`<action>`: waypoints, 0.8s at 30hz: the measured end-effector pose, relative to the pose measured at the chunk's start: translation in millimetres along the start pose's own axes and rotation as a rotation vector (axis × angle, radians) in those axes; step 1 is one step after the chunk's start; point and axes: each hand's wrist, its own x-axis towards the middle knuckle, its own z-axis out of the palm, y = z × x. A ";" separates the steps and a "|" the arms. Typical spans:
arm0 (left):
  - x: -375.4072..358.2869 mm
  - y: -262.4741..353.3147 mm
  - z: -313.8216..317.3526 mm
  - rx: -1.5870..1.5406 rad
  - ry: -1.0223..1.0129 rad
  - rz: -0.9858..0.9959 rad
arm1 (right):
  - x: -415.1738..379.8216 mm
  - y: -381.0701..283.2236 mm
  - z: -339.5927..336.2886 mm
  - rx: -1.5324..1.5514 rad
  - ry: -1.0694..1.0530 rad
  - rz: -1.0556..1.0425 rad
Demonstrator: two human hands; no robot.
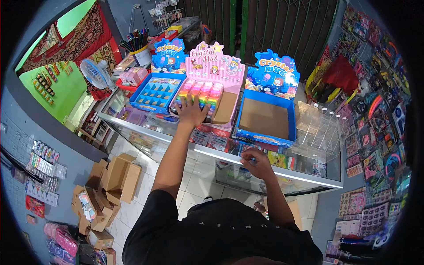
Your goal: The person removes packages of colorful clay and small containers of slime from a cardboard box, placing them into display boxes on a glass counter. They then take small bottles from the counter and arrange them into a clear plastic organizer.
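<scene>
My left hand (193, 112) reaches over the pink Crystal Mud display box (227, 108), its fingers spread on the near end of rows of rainbow-coloured small packs (202, 92). Those packs fill the box's left part; bare cardboard shows on the right. My right hand (257, 163) hovers by the counter's front edge, fingers loosely curled with a gap to the thumb and nothing visible in them. Left of the pink box stands a blue Crystal Mud box (154, 108) with a slotted blue insert. A second blue box (265, 140), with a bare brown bottom, sits to the right.
The boxes stand on a glass display counter (304, 174). A clear divided rack (318, 132) is at its right end. A white fan (95, 74) and a pen-filled tub (141, 55) are at the left. Open cartons (117, 176) lie on the floor; hanging goods (371, 132) cover the right wall.
</scene>
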 end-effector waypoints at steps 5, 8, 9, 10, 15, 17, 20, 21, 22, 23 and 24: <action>-3.3 -0.7 3.3 0.000 0.019 0.009 | 2.8 -2.2 0.0 -0.031 -0.015 0.012; -13.6 -0.4 4.6 -0.133 0.246 0.133 | 0.7 -5.3 0.2 -0.051 0.001 0.037; -16.8 -6.3 8.3 -0.253 0.383 0.236 | 0.2 -4.1 0.8 -0.034 0.010 0.025; -23.9 -4.6 10.2 -0.381 0.517 0.338 | -0.2 -4.2 1.1 -0.020 0.019 0.011; -116.0 11.4 19.6 -0.909 0.445 0.553 | -0.3 -6.5 3.7 -0.019 0.059 -0.056; -162.0 19.7 43.5 -1.019 0.409 0.597 | -3.6 -4.1 9.4 0.015 0.076 -0.051; -207.3 10.6 90.0 -0.902 0.101 0.801 | -16.2 -15.0 19.4 0.153 0.147 0.018; -216.9 8.8 104.5 -0.970 -0.126 0.829 | -25.0 -15.6 23.4 0.113 0.146 0.006; -225.1 12.7 108.6 -0.970 -0.412 0.765 | -37.1 -17.4 28.9 0.100 0.175 0.016; -230.1 10.2 119.0 -0.935 -0.630 0.764 | -49.7 -20.3 36.8 0.091 0.196 0.026; -234.0 6.9 130.6 -0.886 -0.844 0.755 | -61.4 -23.5 44.5 0.087 0.214 0.036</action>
